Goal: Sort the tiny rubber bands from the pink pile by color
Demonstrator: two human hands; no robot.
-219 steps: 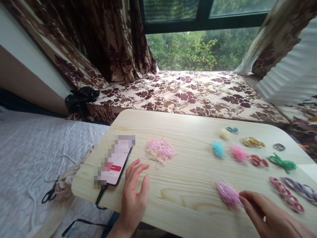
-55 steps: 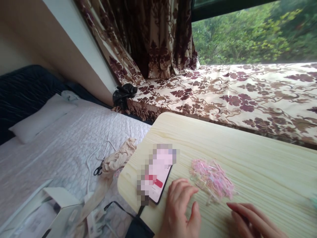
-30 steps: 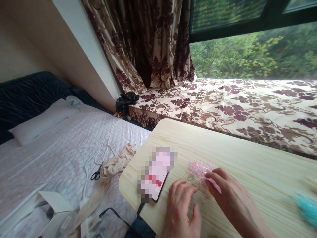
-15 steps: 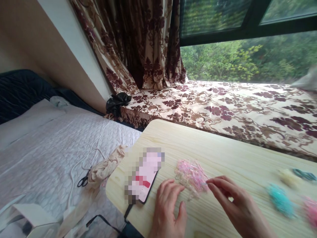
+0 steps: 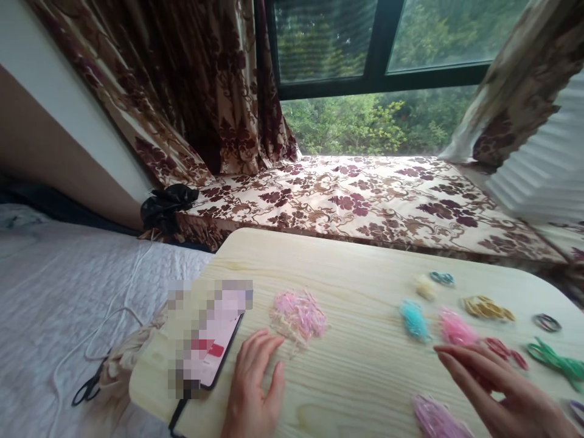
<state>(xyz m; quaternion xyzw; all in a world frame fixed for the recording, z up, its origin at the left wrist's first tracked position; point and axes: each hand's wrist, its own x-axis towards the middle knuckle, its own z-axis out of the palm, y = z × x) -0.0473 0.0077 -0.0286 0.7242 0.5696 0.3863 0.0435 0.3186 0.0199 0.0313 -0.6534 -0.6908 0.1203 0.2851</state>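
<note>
My left hand (image 5: 258, 380) rests on the table with its fingers loosely spread, holding nothing. It lies between a phone (image 5: 219, 356) with a blurred-out screen and a loose pile of thin pink and pale strands (image 5: 300, 317). Over on the right, my right hand (image 5: 499, 383) has its thumb and forefinger pinched together. A tiny bluish speck shows at the fingertips, too small to name. Just beyond that hand lie a bright pink bundle (image 5: 456, 328) and a turquoise bundle (image 5: 414, 320). A lilac bundle (image 5: 438, 417) sits nearer to me, left of the right hand.
On the pale wooden table (image 5: 356, 365) are also a cream bundle (image 5: 425, 287), blue-grey loops (image 5: 442, 278), yellow loops (image 5: 488, 308), red loops (image 5: 506, 353), green loops (image 5: 554, 360) and a dark ring (image 5: 547, 322). Scissors (image 5: 89, 386) and a white cable (image 5: 93, 340) lie on the bed.
My right hand has moved right, from the edge of the pink pile to the coloured bundles, still pinched. The view has swung right. My left hand stays beside the phone.
</note>
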